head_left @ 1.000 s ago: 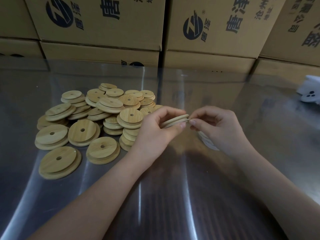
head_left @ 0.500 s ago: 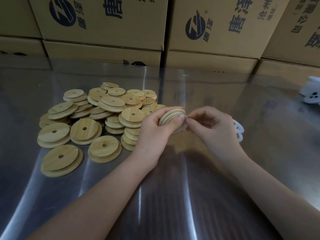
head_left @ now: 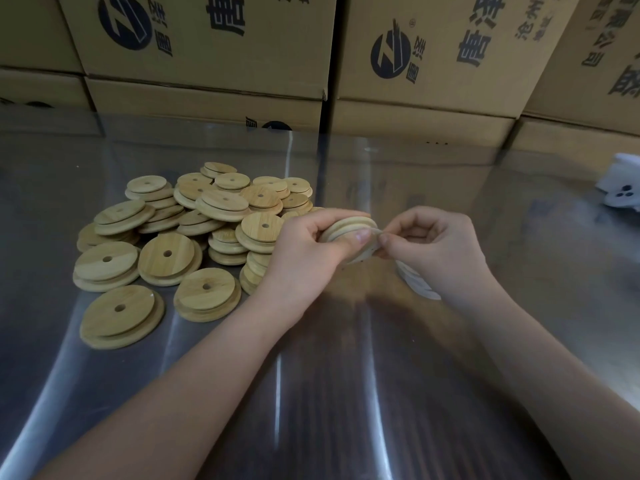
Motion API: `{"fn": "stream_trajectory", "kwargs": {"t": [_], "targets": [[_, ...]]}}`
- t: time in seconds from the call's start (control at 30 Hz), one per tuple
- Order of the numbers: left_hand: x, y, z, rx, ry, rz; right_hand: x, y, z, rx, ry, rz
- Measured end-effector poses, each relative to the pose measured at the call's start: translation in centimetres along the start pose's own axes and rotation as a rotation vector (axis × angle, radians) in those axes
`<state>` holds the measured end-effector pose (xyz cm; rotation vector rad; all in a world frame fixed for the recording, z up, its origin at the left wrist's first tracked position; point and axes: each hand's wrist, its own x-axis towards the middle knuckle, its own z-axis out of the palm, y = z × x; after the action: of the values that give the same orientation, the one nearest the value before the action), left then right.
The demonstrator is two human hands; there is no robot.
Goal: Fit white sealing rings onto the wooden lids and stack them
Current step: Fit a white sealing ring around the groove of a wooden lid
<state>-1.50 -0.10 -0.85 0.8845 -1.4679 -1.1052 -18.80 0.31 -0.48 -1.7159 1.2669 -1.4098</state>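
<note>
Closed cardboard boxes (head_left: 214, 64) behind, left hand (head_left: 304, 252) grips a wooden lid (head_left: 346, 227), right hand (head_left: 434, 244) fingers (head_left: 389, 241) pinch its white ring (head_left: 375, 231)

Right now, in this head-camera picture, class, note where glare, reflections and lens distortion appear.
Head view: glare streaks run down the shiny table; the cardboard boxes reflect faintly in its far part; wide-angle distortion bows those streaks and leans the boxes at the right edge.

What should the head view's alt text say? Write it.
Left hand grips a round wooden lid while fingers of the right hand pinch a white sealing ring at its edge. A pile of matching holed lids lies left on the shiny metal table.
</note>
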Motion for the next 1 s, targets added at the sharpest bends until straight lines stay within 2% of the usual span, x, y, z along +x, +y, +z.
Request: {"fn": "stream_trajectory", "kwargs": {"t": [0.3, 0.43, 0.53, 0.67, 0.8, 1.0], "targets": [[0.0, -0.1, -0.3, 0.062, -0.076, 0.075, 0.0, 0.7, 0.0, -0.053, 0.002, -0.043], [-0.2, -0.4, 0.0, 0.089, -0.032, 0.101, -0.2, 0.6, -0.2, -0.245, -0.012, -0.201], [-0.5, -0.7, 0.5, 0.074, -0.011, 0.100, -0.4, 0.4, -0.1, -0.272, -0.021, -0.263], [-0.7, -0.6, 0.7, 0.043, 0.006, 0.080, -0.6, 0.1, 0.3, -0.257, -0.023, -0.303], [-0.7, -0.6, 0.9, -0.027, 0.100, 0.018, -0.9, 0.3, 1.1, -0.297, 0.032, -0.317], [-0.7, -0.4, 1.1, -0.220, 0.165, -0.098, -1.2, 0.5, 2.4, -0.244, 0.174, -0.240]]}}
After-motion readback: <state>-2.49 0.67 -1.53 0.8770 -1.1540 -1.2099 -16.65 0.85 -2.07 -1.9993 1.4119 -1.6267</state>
